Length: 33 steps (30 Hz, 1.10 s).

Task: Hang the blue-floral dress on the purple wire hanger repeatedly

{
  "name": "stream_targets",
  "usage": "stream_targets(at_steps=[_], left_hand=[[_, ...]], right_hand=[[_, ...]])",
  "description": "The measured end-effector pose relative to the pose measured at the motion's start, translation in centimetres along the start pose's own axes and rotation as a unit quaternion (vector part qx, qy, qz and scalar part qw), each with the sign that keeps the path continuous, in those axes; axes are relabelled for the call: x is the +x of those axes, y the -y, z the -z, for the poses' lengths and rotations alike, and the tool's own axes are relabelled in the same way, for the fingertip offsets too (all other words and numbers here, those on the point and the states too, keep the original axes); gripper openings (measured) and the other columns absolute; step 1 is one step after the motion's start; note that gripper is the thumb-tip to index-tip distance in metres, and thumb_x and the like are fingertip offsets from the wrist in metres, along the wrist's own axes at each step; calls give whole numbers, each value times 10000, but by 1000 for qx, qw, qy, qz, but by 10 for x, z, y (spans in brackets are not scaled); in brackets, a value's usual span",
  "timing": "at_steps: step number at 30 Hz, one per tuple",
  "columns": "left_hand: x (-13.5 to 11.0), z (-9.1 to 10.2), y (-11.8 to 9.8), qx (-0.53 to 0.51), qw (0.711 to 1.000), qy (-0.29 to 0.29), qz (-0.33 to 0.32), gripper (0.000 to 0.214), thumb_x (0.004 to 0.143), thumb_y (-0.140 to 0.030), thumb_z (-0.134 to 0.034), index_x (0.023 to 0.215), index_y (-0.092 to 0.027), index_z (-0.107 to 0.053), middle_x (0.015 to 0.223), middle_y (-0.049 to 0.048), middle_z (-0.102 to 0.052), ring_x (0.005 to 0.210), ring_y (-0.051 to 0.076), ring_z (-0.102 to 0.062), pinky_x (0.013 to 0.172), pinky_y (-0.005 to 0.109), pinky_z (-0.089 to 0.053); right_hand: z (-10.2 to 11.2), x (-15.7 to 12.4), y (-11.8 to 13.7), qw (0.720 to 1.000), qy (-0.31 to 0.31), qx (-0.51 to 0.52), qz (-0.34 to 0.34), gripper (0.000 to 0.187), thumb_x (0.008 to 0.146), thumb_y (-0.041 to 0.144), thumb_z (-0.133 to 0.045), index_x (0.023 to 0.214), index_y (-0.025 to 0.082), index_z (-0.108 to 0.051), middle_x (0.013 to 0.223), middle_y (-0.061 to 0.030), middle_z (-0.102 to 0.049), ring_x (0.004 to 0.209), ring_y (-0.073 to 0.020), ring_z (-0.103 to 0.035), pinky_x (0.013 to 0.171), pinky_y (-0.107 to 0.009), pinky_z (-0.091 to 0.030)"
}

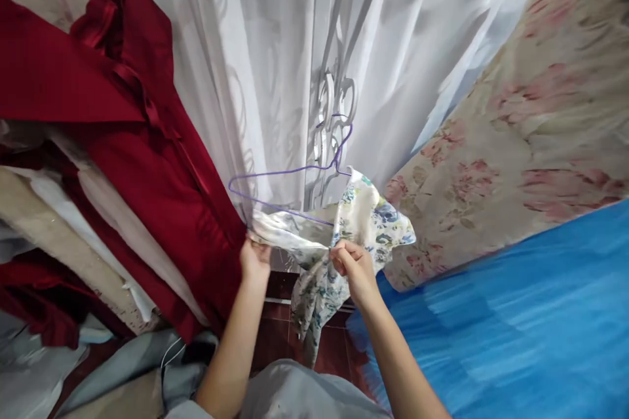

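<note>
A white shirt (366, 216) with a blue and green floral print hangs by one shoulder from a purple wire hanger (280, 174). The hanger's left arm is bare, and its hook rests at white ring-shaped handles. My left hand (255, 255) is closed on the shirt's left part, below the hanger's bare end. At the middle of the shirt, my right hand (352, 263) pinches the fabric edge. A strip of cloth is stretched taut between both hands. The lower part of the shirt droops in folds beneath them.
White curtains (275, 45) hang behind. To the left are a dark red garment (147, 163) and several other hanging clothes. A floral beige cloth (491, 143) and bright blue fabric (491, 314) fill the right. Grey cloth (137, 366) lies low at left, above dark red floor tiles (280, 334).
</note>
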State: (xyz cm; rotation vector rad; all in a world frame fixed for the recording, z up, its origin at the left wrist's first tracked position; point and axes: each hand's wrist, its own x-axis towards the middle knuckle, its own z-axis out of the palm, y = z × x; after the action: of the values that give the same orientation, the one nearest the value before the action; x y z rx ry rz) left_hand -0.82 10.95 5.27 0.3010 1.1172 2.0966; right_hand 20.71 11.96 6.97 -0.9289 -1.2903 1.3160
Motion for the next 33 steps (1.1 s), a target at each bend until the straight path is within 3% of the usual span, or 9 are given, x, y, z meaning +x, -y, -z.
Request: stream_targets(at_steps=[3, 6, 8, 11, 17, 21, 26, 30, 33], left_hand=[[-59, 2, 42, 14, 999, 25, 35, 205, 835, -381, -596, 812, -181, -561, 838, 50, -653, 832, 176, -651, 775, 329, -530], [-111, -7, 60, 100, 988, 121, 5, 251, 896, -430, -569, 911, -180, -588, 915, 47, -635, 886, 173, -613, 816, 302, -501], [-136, -16, 59, 212, 950, 220, -62, 268, 951, -429, -499, 895, -182, -586, 895, 44, -601, 880, 174, -575, 829, 298, -475], [-155, -23, 53, 322, 882, 305, -156, 270, 976, -391, -465, 863, -184, -599, 947, 73, -584, 975, 208, -542, 936, 350, -432], [-165, -12, 63, 258, 905, 327, -88, 485, 930, -429, -563, 1332, -189, -440, 1249, 134, -557, 1160, 246, -530, 997, 383, -424], [-163, -3, 62, 258, 869, 421, 12, 352, 950, -486, -502, 989, -161, -630, 856, 42, -619, 828, 185, -580, 744, 291, -456], [-133, 10, 27, 261, 888, 378, 10, 395, 888, -495, -592, 705, -147, -559, 669, -12, -459, 659, 117, -447, 595, 233, -357], [-110, 1, -14, 238, 886, 396, -26, 338, 877, -436, -634, 712, -149, -566, 735, 16, -528, 720, 131, -501, 652, 237, -399], [-108, -25, -37, 196, 865, 463, 3, 310, 861, -411, -662, 731, -159, -537, 775, 30, -571, 749, 138, -547, 688, 240, -440]], right_hand=[[24, -5, -23, 994, -2, -113, -4, 224, 804, 319, -627, 620, 208, -564, 480, 30, -489, 450, -133, -412, 457, -259, -318], [43, -17, -34, 969, 105, -221, 10, 294, 669, 280, -736, 943, 191, -683, 834, -49, -688, 729, -221, -606, 643, -324, -497], [50, -27, -32, 949, 214, -232, 8, 481, 632, 239, -744, 1105, 189, -670, 1044, -75, -699, 915, -265, -631, 800, -376, -528], [56, -37, -23, 935, 287, -207, -15, 221, 755, 243, -638, 944, 168, -724, 933, -73, -725, 866, -269, -642, 822, -401, -532], [81, -30, 2, 951, 246, -146, -114, 310, 812, 466, -692, 991, 221, -757, 956, -92, -753, 904, -317, -677, 821, -420, -549], [104, -14, 36, 935, 262, -214, -104, 365, 770, 519, -741, 1020, 258, -783, 1063, -146, -744, 972, -331, -689, 876, -415, -544], [136, 2, 72, 911, 273, -303, -61, 385, 772, 551, -707, 1071, 321, -786, 1217, -195, -688, 1146, -371, -629, 1028, -477, -447], [146, 5, 81, 938, 213, -273, -24, 265, 771, 503, -727, 847, 263, -808, 979, -240, -716, 812, -308, -692, 732, -459, -512], [137, 15, 86, 975, 100, -199, 16, 229, 770, 454, -737, 799, 227, -745, 803, -153, -678, 621, -208, -621, 581, -393, -459]])
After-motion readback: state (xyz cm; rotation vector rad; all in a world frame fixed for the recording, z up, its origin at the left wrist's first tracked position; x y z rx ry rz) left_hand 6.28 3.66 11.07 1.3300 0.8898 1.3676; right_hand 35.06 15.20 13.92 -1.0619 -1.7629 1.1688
